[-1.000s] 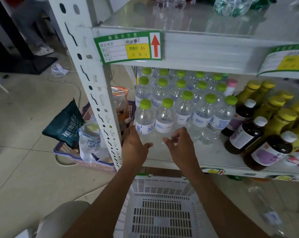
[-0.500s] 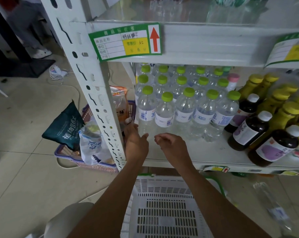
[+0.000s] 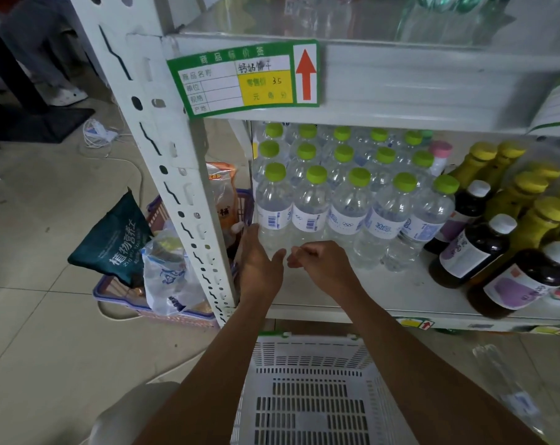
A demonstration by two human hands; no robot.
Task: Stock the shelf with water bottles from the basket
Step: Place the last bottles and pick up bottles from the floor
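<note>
Several clear water bottles (image 3: 310,207) with green caps stand in rows on the white shelf (image 3: 384,293). My left hand (image 3: 259,268) rests on the shelf just in front of the front-left bottle, fingers apart, its fingertips by the bottle's base. My right hand (image 3: 327,264) hovers beside it in front of the second bottle, fingers loosely curled, holding nothing. The white slotted basket (image 3: 307,358) sits below the shelf under my forearms; no bottles show inside it.
Dark juice bottles (image 3: 474,248) and yellow-capped bottles (image 3: 542,216) fill the shelf's right side. The shelf's white upright post (image 3: 182,175) stands left of my hands. A purple basket (image 3: 118,293) with bags sits on the floor at left. A clear bottle (image 3: 503,380) lies on the floor at right.
Both hands have drawn back slightly from the front bottles and come closer together. The right hand's fingers have curled in. The view has moved nearer to the shelf.
</note>
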